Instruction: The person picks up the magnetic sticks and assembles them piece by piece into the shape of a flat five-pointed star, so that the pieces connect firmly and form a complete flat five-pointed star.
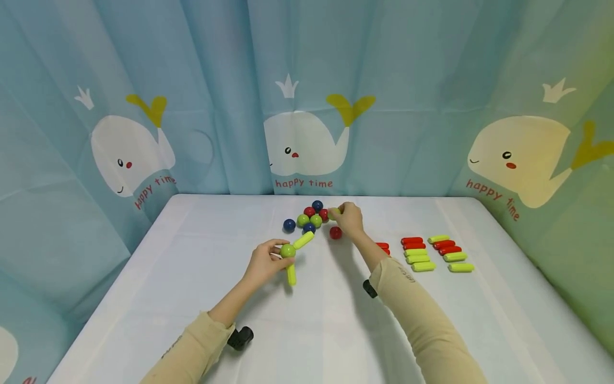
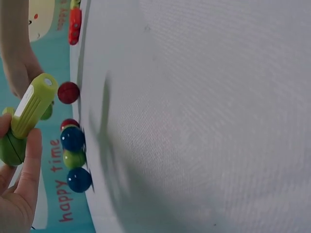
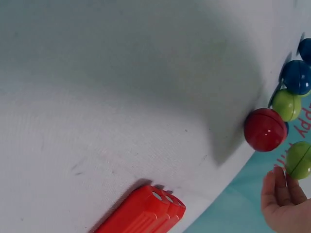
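My left hand [image 1: 265,262] pinches a green ball [image 1: 288,250] that has two yellow-green rods joined to it. One rod [image 1: 304,240] points up and right, the other rod [image 1: 291,274] points down. In the left wrist view a ribbed rod [image 2: 35,104] stands out from the ball [image 2: 12,149] between the fingers. Farther back, my right hand [image 1: 350,220] holds another green ball [image 1: 334,214] at its fingertips, shown in the right wrist view as a green ball [image 3: 299,160] raised off the table. Just below that hand a red ball [image 1: 336,232] lies alone on the table.
Near the back edge sits a cluster of red, green and blue balls, with a blue ball [image 1: 289,225] at its left. On the right lie rows of red rods [image 1: 412,241] and yellow-green rods [image 1: 423,266]. A curtain [image 1: 220,133] hangs behind the white table [image 1: 182,298].
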`<state>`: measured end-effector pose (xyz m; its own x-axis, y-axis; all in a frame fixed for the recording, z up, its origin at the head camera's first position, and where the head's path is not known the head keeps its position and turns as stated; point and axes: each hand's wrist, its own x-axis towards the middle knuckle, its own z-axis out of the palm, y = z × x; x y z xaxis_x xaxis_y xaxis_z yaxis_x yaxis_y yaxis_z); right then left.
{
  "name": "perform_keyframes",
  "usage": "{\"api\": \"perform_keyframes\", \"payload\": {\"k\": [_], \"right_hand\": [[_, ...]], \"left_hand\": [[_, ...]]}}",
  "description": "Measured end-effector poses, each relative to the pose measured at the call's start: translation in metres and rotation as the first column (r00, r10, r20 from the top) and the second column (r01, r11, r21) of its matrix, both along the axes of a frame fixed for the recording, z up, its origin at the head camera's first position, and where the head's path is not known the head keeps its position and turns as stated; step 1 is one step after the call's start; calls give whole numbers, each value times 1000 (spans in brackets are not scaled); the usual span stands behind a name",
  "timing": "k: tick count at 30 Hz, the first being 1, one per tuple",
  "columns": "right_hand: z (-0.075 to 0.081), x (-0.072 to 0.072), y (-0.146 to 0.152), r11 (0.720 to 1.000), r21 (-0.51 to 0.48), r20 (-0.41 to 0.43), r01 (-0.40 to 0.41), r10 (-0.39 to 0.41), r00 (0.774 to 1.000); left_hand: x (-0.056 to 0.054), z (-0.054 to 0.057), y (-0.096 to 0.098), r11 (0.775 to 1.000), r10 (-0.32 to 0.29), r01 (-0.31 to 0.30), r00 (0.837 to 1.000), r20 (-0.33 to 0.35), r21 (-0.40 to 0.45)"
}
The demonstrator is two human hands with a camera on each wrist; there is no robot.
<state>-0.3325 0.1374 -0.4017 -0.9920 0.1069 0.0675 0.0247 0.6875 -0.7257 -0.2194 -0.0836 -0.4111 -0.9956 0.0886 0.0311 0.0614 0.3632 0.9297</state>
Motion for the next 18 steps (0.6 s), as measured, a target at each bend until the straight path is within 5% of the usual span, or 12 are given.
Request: {"api": "perform_keyframes", "payload": {"k": [9,15,18], "right_hand": [[16,12,-2,986,-126,-37,-106,102,994],[26,22,-5,909,-376,52,-182,217,975],[29,28,-6,885,-420,106,-199,266,958]], "left_hand": [[-8,2,3,999,7,-7,1000,12,33],[-9,4,4,999,18,-19,1000,16,30],[-9,3,5,999,21,-21,1000,22,30]]}}
